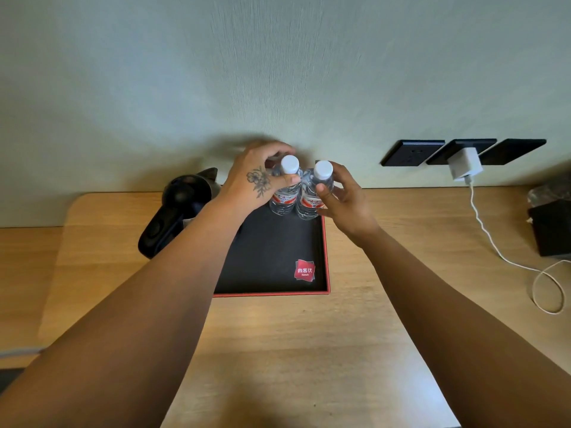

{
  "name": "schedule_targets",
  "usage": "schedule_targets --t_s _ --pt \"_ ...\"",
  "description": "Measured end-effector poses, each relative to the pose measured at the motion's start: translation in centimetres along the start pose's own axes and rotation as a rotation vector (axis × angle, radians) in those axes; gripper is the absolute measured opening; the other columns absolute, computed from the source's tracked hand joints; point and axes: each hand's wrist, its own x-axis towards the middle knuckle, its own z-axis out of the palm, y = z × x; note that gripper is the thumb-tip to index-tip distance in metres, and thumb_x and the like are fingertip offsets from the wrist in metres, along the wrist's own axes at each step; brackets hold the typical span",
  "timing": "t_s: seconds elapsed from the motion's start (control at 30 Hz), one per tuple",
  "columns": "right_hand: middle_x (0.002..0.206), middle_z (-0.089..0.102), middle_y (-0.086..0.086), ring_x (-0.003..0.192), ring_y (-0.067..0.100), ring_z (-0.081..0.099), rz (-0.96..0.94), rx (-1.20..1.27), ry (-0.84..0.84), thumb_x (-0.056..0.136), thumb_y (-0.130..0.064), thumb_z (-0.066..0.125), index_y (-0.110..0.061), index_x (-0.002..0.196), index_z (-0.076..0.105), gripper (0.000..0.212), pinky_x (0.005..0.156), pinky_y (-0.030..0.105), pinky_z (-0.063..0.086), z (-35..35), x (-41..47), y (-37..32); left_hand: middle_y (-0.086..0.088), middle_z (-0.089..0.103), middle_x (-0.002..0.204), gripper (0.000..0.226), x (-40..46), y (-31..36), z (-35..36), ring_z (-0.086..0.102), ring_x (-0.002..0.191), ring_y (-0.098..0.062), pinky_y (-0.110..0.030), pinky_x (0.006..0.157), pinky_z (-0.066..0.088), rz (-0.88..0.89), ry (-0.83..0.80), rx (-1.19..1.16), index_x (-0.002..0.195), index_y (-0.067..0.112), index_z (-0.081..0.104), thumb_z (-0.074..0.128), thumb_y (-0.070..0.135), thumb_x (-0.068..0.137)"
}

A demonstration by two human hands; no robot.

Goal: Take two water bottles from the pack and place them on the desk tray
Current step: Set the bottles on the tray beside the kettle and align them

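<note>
Two clear water bottles with white caps and red labels stand upright side by side at the far end of the black desk tray (272, 251), which has a red rim and a red logo sticker. My left hand (256, 177), with a flower tattoo on its back, wraps around the neck of the left bottle (285, 196). My right hand (343, 202) grips the right bottle (310, 202) at its shoulder from the right side. The two bottles touch each other. The pack is not in view.
A black electric kettle (176, 208) sits just left of the tray, partly behind my left forearm. Black wall sockets (411, 152) carry a white charger (465, 165) whose cable (506, 257) loops over the wooden desk at right. A dark object (553, 230) lies at the right edge.
</note>
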Motion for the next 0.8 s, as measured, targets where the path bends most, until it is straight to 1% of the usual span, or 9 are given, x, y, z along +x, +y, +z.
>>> schedule_targets --t_s 0.1,0.13,0.2,0.27,0.33,0.53,0.6,0.7,0.8 --pt "0.154 0.056 0.012 0.144 0.035 0.056 -0.007 -0.007 0.006 0.11 -0.014 0.061 -0.015 0.152 0.052 0.043 0.118 0.061 0.049 0.2 0.0 0.0 0.001 0.082 0.112 0.037 0.0 0.1 0.3 0.074 0.106 -0.024 -0.04 0.095 0.059 -0.002 0.019 0.004 0.111 0.02 0.081 0.099 0.023 0.079" --pt "0.153 0.057 0.012 0.143 0.035 0.057 -0.012 -0.006 0.005 0.11 -0.013 0.06 -0.014 0.152 0.052 0.043 0.117 0.062 0.049 0.2 0.0 0.0 -0.001 0.082 0.111 0.035 0.0 0.2 0.4 0.074 0.105 -0.027 -0.038 0.092 0.058 0.003 0.031 0.001 0.109 0.018 0.081 0.099 0.022 0.079" --pt "0.152 0.057 0.013 0.142 0.036 0.057 -0.025 -0.009 0.001 0.111 -0.013 0.059 -0.012 0.152 0.051 0.042 0.116 0.062 0.05 0.2 0.2 -0.2 -0.003 0.082 0.109 0.033 -0.1 0.2 0.6 0.073 0.103 -0.028 -0.026 0.084 0.054 0.022 0.061 -0.003 0.107 0.015 0.081 0.098 0.02 0.079" --pt "0.152 0.057 0.013 0.142 0.036 0.057 -0.03 -0.009 0.001 0.111 -0.014 0.059 -0.012 0.152 0.051 0.042 0.116 0.062 0.05 0.2 0.3 -0.4 -0.005 0.082 0.107 0.032 -0.2 0.2 0.8 0.072 0.099 -0.028 -0.022 0.078 0.051 0.032 0.084 -0.008 0.106 0.012 0.08 0.098 0.018 0.079" --pt "0.153 0.057 0.012 0.142 0.036 0.057 -0.03 -0.003 -0.001 0.111 -0.015 0.059 -0.013 0.153 0.051 0.043 0.115 0.062 0.051 0.2 0.4 -0.5 -0.006 0.081 0.108 0.033 -0.3 0.4 1.0 0.071 0.098 -0.029 -0.025 0.078 0.052 0.029 0.089 -0.015 0.106 0.011 0.08 0.098 0.016 0.08" --pt "0.154 0.055 0.012 0.142 0.036 0.058 -0.022 0.021 -0.014 0.11 -0.014 0.06 -0.014 0.153 0.05 0.044 0.113 0.063 0.053 0.0 0.6 -0.5 -0.008 0.08 0.108 0.033 -0.4 0.3 1.1 0.072 0.099 -0.032 -0.046 0.088 0.059 0.035 0.098 -0.011 0.106 0.011 0.079 0.098 0.015 0.079" --pt "0.152 0.056 0.013 0.141 0.036 0.058 -0.021 0.02 -0.022 0.11 -0.014 0.06 -0.015 0.152 0.05 0.043 0.112 0.063 0.053 0.0 0.6 -0.6 -0.01 0.079 0.11 0.033 -0.5 0.1 1.3 0.072 0.1 -0.033 -0.05 0.09 0.059 0.035 0.109 -0.008 0.106 0.011 0.078 0.098 0.014 0.08" --pt "0.152 0.056 0.014 0.141 0.036 0.058 -0.021 0.012 -0.02 0.11 -0.013 0.059 -0.015 0.153 0.05 0.043 0.115 0.063 0.051 0.1 0.8 -0.4 -0.009 0.078 0.11 0.03 -0.7 -0.3 1.5 0.071 0.103 -0.032 -0.05 0.092 0.059 0.045 0.125 -0.004 0.105 0.012 0.078 0.096 0.016 0.082" --pt "0.153 0.055 0.012 0.142 0.035 0.056 -0.026 -0.01 -0.033 0.111 -0.016 0.058 -0.016 0.154 0.048 0.044 0.115 0.062 0.051 0.0 0.9 -0.3 -0.002 0.08 0.109 0.028 -0.9 -0.5 1.4 0.07 0.104 -0.024 -0.041 0.091 0.056 0.068 0.145 0.005 0.105 0.012 0.078 0.094 0.02 0.083"
